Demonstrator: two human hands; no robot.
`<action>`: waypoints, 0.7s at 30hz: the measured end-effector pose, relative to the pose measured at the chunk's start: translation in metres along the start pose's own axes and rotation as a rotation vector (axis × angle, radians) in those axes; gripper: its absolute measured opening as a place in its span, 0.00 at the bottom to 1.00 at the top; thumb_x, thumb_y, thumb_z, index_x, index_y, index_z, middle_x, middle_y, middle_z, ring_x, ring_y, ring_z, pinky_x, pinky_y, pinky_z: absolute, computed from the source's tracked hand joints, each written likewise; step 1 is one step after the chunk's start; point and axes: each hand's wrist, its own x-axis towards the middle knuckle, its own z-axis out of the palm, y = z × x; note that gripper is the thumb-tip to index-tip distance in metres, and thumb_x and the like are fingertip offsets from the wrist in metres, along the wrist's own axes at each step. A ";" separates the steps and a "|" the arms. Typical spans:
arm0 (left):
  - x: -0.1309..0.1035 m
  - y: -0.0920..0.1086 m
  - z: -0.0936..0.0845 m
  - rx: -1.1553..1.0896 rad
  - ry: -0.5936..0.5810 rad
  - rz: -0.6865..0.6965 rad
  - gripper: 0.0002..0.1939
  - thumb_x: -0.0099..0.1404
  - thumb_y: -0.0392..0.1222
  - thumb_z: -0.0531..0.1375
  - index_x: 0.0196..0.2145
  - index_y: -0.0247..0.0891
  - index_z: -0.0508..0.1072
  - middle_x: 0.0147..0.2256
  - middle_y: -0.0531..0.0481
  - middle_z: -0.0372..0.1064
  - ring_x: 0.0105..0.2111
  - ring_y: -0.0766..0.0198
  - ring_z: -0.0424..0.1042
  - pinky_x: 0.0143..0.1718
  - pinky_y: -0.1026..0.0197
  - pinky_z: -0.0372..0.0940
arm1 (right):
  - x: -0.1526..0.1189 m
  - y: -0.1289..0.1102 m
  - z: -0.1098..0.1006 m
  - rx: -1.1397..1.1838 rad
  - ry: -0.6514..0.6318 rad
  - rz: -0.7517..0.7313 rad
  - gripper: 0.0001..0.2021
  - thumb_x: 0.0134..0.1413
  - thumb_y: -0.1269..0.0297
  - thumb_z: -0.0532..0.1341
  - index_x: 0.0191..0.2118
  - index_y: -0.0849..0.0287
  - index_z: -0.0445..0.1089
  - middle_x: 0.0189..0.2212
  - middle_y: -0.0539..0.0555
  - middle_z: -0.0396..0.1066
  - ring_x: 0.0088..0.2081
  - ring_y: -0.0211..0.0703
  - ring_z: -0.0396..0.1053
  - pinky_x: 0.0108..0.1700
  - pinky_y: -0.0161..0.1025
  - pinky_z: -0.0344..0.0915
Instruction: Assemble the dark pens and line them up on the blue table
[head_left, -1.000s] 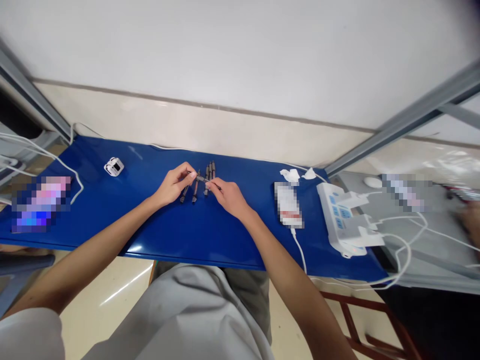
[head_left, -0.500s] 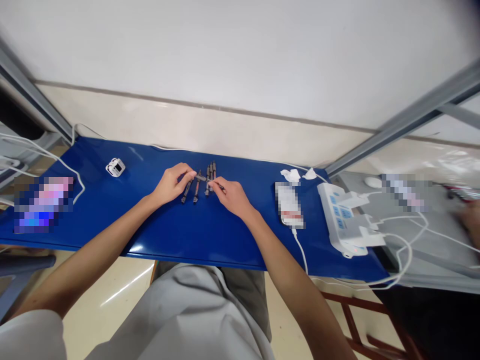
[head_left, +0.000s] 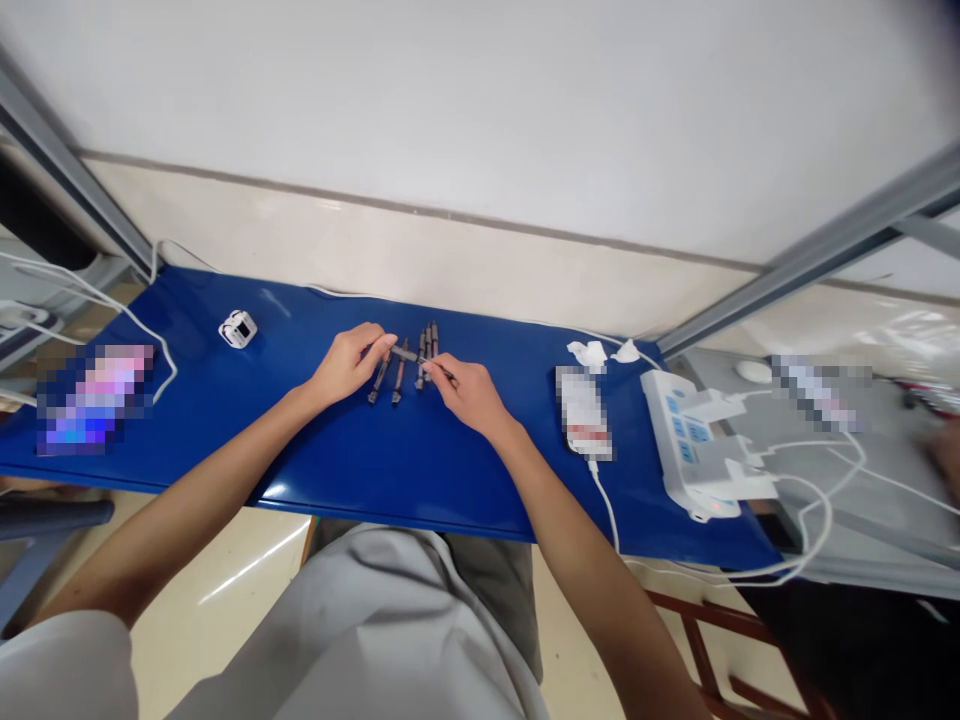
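Between both hands, just over the blue table, a dark grey pen is held roughly level. The thumb and fingers of my left hand pinch its left end. My right hand closes on the other end, and a thin dark tip shows past its fingers. Under and behind the held pen lie several similar dark pens: a loose pen and a reddish-marked pen on the left, and a close group of pens by my right fingertips. My fingers partly hide them.
A white earbud case and a phone are on the left. To the right lie a charging phone, crumpled tissue and a white power strip with plugs and cables. A wall backs the table.
The whole view has shifted slightly, so things appear a little further right. Both hands keep their grip on the pen, with hardly any other movement.
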 end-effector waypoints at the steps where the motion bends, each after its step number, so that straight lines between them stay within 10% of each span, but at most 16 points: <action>1: 0.000 0.000 0.000 -0.012 0.010 -0.021 0.24 0.85 0.56 0.54 0.34 0.40 0.74 0.32 0.49 0.72 0.33 0.61 0.70 0.41 0.56 0.65 | 0.000 0.000 0.000 0.001 0.005 0.000 0.23 0.84 0.44 0.53 0.46 0.54 0.76 0.30 0.51 0.75 0.26 0.41 0.69 0.35 0.38 0.58; 6: 0.001 0.000 0.000 -0.093 -0.012 0.031 0.19 0.80 0.58 0.62 0.56 0.41 0.77 0.46 0.44 0.79 0.40 0.59 0.76 0.46 0.56 0.70 | 0.000 0.000 -0.002 -0.011 0.015 0.037 0.24 0.84 0.42 0.52 0.47 0.55 0.76 0.29 0.51 0.76 0.26 0.42 0.69 0.33 0.38 0.58; 16: -0.001 0.003 0.002 -0.113 0.010 -0.095 0.30 0.85 0.60 0.53 0.27 0.41 0.70 0.27 0.50 0.70 0.30 0.62 0.70 0.38 0.55 0.64 | 0.003 0.001 -0.002 -0.014 0.009 -0.108 0.20 0.86 0.49 0.50 0.56 0.54 0.75 0.49 0.60 0.81 0.46 0.51 0.79 0.48 0.44 0.68; 21: -0.001 0.002 0.005 -0.180 0.024 -0.120 0.23 0.80 0.62 0.62 0.36 0.40 0.78 0.32 0.50 0.75 0.31 0.62 0.71 0.38 0.57 0.66 | 0.003 0.005 -0.004 -0.034 -0.007 -0.086 0.18 0.85 0.49 0.52 0.56 0.53 0.73 0.51 0.61 0.81 0.49 0.55 0.78 0.51 0.47 0.69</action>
